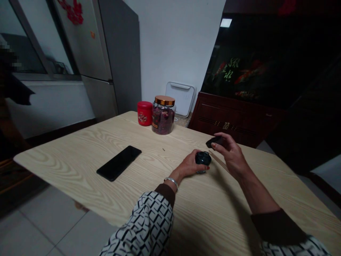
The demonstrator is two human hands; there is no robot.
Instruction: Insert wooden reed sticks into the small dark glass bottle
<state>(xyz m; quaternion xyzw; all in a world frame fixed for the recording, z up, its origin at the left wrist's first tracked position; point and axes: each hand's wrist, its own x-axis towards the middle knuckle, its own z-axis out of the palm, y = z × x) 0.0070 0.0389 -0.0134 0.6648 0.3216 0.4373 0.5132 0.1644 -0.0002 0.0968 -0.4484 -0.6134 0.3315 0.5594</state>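
My left hand (pixel 189 164) is wrapped round a small dark glass jar (pixel 203 158), which stands on or just above the table. The jar's narrow mouth faces up with no lid on it. My right hand (pixel 232 153) pinches a black lid (pixel 212 142) between thumb and fingers, up and to the right of the jar and apart from it. Beneath the right hand lie thin wooden sticks (pixel 218 160), partly covered by the hand; I cannot tell their kind.
On the wood-grain table (pixel 80 156) lies a black phone (pixel 119 163) at left. A red canister (pixel 145 115) and a glass jar of dried flowers (pixel 163 119) with a copper-coloured lid stand at the far edge. Behind are a fridge (pixel 121 53) and a dark red cabinet (pixel 234 117).
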